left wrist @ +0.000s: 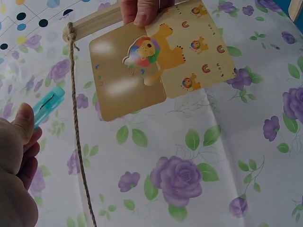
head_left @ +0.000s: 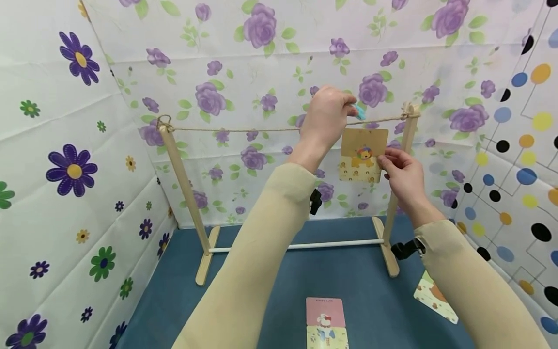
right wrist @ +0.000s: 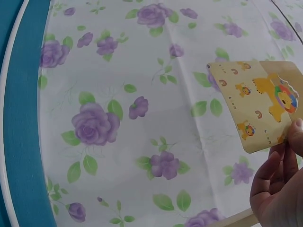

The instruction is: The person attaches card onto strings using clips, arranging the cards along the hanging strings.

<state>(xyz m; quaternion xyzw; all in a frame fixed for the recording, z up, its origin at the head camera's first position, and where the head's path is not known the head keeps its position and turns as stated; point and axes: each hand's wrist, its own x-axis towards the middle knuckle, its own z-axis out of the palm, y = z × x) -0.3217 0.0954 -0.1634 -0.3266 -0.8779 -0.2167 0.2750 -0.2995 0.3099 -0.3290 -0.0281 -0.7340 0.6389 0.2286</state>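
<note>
- While the left hand (head_left: 328, 114) pinches a turquoise clip (head_left: 360, 111) between thumb and fingers, the right hand (head_left: 405, 179) grips the lion card (head_left: 364, 155) by its right edge, thumb on the printed face.
- The lion card is upright in the air, just below the rope (head_left: 244, 130) and near its right end; the left wrist view shows a gap between card and rope.
- Its upper part is plain tan; its lower part is cream with small lions, and a larger lion with a many-coloured mane overlaps both.
- The clip sits just above the rope in the head view and apart from it in the left wrist view.
- The rope runs between two wooden posts, tied at the top of the left post (head_left: 185, 186) and of the right post (head_left: 409, 135).
- A white rod (head_left: 335, 244) joins the posts low down, near their flat feet.
- On the blue surface (head_left: 366, 291), a pink and cream card (head_left: 325, 320) lies in front of the stand, cut off by the lower edge of the head view.
- Another card (head_left: 433, 296) lies to the right, partly hidden by the right sleeve (head_left: 475, 281).
- Behind the stand hangs a white cloth (head_left: 301, 29) with purple roses.
</note>
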